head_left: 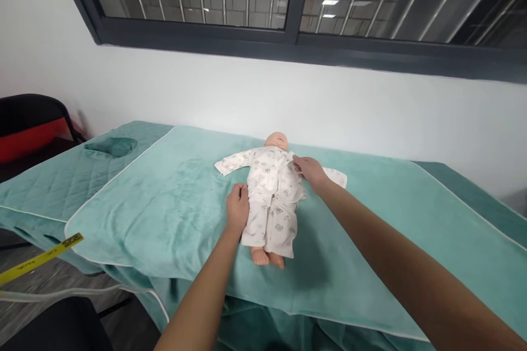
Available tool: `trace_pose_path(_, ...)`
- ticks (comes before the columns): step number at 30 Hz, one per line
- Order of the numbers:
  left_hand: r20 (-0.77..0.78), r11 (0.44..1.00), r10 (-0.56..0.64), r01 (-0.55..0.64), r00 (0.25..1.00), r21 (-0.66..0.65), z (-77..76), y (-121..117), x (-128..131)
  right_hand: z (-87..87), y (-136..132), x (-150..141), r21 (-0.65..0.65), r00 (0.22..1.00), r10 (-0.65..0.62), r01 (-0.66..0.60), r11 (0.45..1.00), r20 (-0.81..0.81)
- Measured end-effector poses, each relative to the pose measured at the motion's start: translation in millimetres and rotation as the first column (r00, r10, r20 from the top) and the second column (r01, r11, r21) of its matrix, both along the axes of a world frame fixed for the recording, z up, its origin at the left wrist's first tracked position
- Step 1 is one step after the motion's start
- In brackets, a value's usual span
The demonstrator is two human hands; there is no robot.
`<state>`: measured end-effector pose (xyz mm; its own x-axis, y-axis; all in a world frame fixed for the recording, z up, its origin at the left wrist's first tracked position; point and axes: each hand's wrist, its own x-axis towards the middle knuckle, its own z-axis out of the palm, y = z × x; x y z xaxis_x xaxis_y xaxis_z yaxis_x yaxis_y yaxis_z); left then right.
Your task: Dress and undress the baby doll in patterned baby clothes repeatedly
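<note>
A baby doll (276, 141) lies on its back on a green cover, head toward the wall and bare feet (260, 256) toward me. It is dressed in a white printed baby shirt (263, 170) and matching trousers (257, 225). One sleeve (234, 162) stretches out to the left; another white sleeve end (335, 176) shows beyond my right wrist. My right hand (310, 171) has its fingertips closed on the shirt near the doll's shoulder. Against the doll's hip on the left, my left hand (237, 208) rests with curled fingers; whatever they may hold is hidden.
The green cover (164, 219) spreads over a massage bed with a face hole (113, 146) at its left end. A black and red chair (33, 131) stands at the far left. Yellow tape (41, 258) and a white cable (82, 290) are at lower left. Behind are a wall and window (296, 44).
</note>
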<state>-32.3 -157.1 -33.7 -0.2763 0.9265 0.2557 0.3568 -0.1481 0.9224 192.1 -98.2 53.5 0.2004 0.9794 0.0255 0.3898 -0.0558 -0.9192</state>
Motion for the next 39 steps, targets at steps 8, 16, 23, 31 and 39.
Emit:
trace_pose_path(8,-0.066,1.0,0.023,-0.024,0.998,-0.01,-5.8,4,0,14.9,52,-33,-0.108,0.998,0.066,-0.068,0.992,-0.02)
trace_pose_path(16,-0.191,0.996,0.031,-0.045,0.981,-0.071,-2.4,36,-21,5.4,19,-1,0.015,0.983,0.118,-0.121,0.993,0.142)
trace_pose_path(23,-0.573,0.961,0.122,-0.242,0.81,-0.137,6.2,78,-65,-33.1,-20,100,0.108,0.874,-0.295,0.275,0.955,0.385)
trace_pose_path(31,-0.654,0.962,0.102,-0.242,0.75,-0.129,3.2,103,-73,-81.3,-23,143,0.079,0.719,-0.471,0.506,0.859,0.511)
trace_pose_path(39,-0.69,0.968,0.142,-0.245,0.71,-0.052,7.1,127,-107,-88.4,-8,155,0.107,0.694,-0.47,0.498,0.861,0.545)
